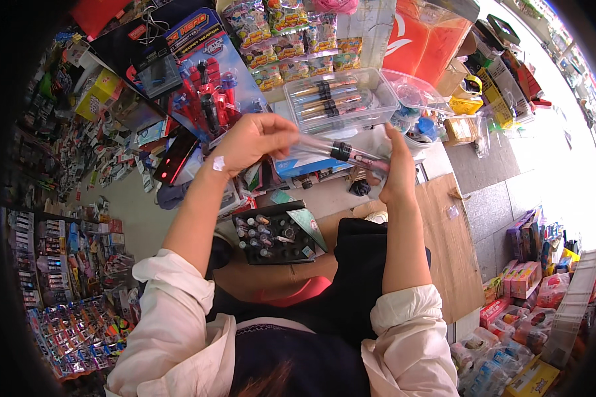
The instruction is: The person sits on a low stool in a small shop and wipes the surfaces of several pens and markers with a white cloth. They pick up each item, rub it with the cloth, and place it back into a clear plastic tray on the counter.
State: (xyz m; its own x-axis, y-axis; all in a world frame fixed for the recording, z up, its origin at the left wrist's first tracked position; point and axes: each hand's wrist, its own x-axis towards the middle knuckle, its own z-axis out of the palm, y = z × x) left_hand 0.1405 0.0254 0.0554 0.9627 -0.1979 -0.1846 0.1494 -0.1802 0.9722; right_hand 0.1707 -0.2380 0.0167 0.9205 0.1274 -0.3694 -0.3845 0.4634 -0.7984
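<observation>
A slim, pen-like item (343,150) with a black ringed band lies across between my hands, apparently in clear plastic. My left hand (258,141) pinches its clear end, which is blurred. My right hand (398,161) grips the pinkish end, with crumpled clear film by the fingers. Just beyond them, an open clear plastic box (377,115) contains several similar banded items (330,99). Below my hands, a black box (248,255) holds several small capped tubes standing upright; what they contain cannot be told.
A clear tub of small trinkets (422,130) stands right of the plastic box. Carded red toys (211,99) and snack-like packets (290,30) rise behind. A smartphone (177,155) lies at left. Flattened cardboard (444,248) covers the floor; packed goods (521,317) sit lower right.
</observation>
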